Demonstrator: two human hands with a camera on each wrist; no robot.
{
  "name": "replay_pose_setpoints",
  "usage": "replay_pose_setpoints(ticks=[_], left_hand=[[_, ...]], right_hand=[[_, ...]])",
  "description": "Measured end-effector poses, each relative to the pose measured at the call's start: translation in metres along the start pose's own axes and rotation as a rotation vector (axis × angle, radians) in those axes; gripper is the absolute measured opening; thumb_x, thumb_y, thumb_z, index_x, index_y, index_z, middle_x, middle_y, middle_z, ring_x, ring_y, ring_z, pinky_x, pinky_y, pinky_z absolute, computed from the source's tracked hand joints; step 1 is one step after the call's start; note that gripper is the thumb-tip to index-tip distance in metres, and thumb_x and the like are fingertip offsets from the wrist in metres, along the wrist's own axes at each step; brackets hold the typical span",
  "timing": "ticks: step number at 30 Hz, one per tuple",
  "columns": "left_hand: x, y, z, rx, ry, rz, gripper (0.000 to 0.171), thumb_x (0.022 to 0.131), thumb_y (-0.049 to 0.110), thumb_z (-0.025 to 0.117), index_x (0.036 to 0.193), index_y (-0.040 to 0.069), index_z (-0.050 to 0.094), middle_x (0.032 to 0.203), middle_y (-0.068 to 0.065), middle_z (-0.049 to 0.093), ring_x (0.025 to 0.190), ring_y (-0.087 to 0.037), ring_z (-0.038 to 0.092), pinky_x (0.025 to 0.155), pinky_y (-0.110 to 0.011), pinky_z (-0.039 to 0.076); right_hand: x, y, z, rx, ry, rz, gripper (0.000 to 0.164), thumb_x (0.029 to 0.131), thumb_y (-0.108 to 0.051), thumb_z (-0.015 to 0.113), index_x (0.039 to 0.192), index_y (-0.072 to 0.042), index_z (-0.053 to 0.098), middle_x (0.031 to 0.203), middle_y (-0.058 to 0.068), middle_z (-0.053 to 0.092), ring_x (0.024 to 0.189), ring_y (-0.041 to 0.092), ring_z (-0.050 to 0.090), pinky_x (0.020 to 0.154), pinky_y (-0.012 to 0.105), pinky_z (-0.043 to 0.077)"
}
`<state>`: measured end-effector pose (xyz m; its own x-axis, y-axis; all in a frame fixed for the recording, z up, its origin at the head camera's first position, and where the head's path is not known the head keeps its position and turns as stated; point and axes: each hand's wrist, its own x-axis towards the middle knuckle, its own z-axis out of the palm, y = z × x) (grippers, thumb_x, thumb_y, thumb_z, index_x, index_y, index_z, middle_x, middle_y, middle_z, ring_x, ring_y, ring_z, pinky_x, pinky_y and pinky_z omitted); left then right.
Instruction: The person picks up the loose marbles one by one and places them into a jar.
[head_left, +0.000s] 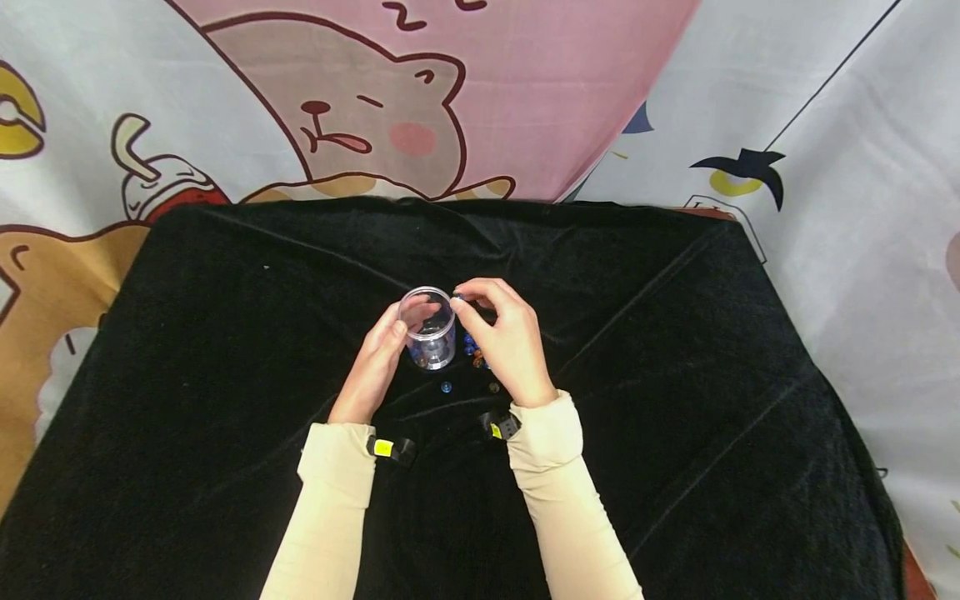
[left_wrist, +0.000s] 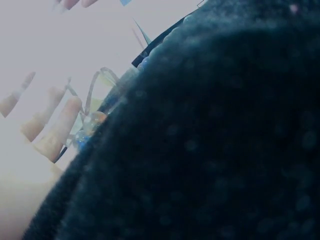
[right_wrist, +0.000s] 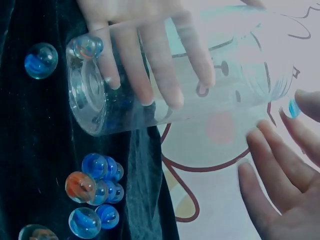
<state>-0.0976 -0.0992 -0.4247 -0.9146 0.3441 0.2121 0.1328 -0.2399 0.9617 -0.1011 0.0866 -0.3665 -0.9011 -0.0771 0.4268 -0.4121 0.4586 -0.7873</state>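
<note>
My left hand (head_left: 372, 367) grips a clear plastic jar (head_left: 435, 348), its fingers behind the wall and the thumb at the near side. The jar stands upright on the black cloth. In the right wrist view, a marble with orange in it (right_wrist: 88, 46) shows at the jar's bottom. Beside the rim, my right hand (head_left: 513, 342) pinches a blue marble (right_wrist: 294, 107) between thumb and index finger. Several blue marbles (right_wrist: 95, 165) and an orange marble (right_wrist: 80, 186) lie grouped on the cloth right of the jar. Overexposure blurs the left wrist view.
A single blue marble (head_left: 446, 387) lies in front of the jar, and a darker marble (head_left: 493, 387) is near the right wrist. Black cloth (head_left: 247, 333) covers the table. Behind it hangs a printed curtain with a cartoon bear (head_left: 360, 92).
</note>
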Motion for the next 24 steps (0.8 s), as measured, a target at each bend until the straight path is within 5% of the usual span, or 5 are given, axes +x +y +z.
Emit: replay_pose_setpoints(ticks=[16, 24], left_hand=[[-0.001, 0.01, 0.003, 0.018, -0.004, 0.007, 0.04, 0.096, 0.012, 0.022, 0.134, 0.004, 0.034, 0.131, -0.018, 0.042, 0.123, -0.036, 0.032, 0.094, -0.045, 0.025], [0.0, 0.0, 0.0, 0.005, 0.011, -0.002, 0.042, 0.097, 0.028, 0.03, 0.134, 0.008, 0.036, 0.131, -0.014, 0.043, 0.123, -0.029, 0.034, 0.097, -0.046, 0.023]], right_hand=[[-0.001, -0.005, 0.005, -0.007, -0.145, -0.015, 0.023, 0.085, -0.033, 0.059, 0.101, -0.016, 0.063, 0.11, -0.01, 0.056, 0.101, 0.003, 0.051, 0.083, 0.033, 0.045], [0.0, -0.006, 0.002, -0.008, -0.221, -0.003, 0.026, 0.086, -0.032, 0.058, 0.103, -0.012, 0.062, 0.11, -0.006, 0.056, 0.102, 0.004, 0.051, 0.08, 0.028, 0.047]])
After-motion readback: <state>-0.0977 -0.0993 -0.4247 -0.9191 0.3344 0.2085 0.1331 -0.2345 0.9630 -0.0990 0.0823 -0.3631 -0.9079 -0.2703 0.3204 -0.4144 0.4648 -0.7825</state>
